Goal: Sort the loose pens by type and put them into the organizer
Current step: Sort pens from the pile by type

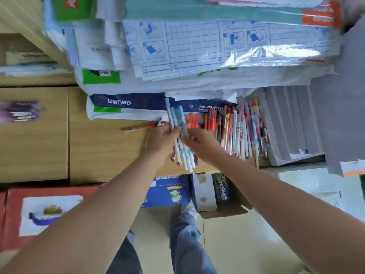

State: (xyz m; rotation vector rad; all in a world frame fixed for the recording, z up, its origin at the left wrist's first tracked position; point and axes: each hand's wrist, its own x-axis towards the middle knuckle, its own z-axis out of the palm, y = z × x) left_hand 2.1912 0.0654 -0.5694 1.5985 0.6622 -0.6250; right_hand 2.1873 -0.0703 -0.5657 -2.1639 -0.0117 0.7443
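My left hand [161, 139] grips a bundle of blue-and-white pens [177, 117] that stick up above my fingers and hang down below them. My right hand [199, 142] touches the same bundle from the right, fingers pinching its middle. To the right lies a row of sorted pens [237, 131] on the wooden shelf: orange-red ones nearest, then white and patterned ones. One loose orange pen [142, 128] and a dark pen [159, 122] lie on the shelf left of my hands.
Stacks of wrapped paper packs [197, 46] pile up behind the pens. A grey stepped organizer [292, 123] stands at the right. The wooden shelf [102, 147] stretches left. Below it are cardboard boxes [169, 190] and a tiled floor.
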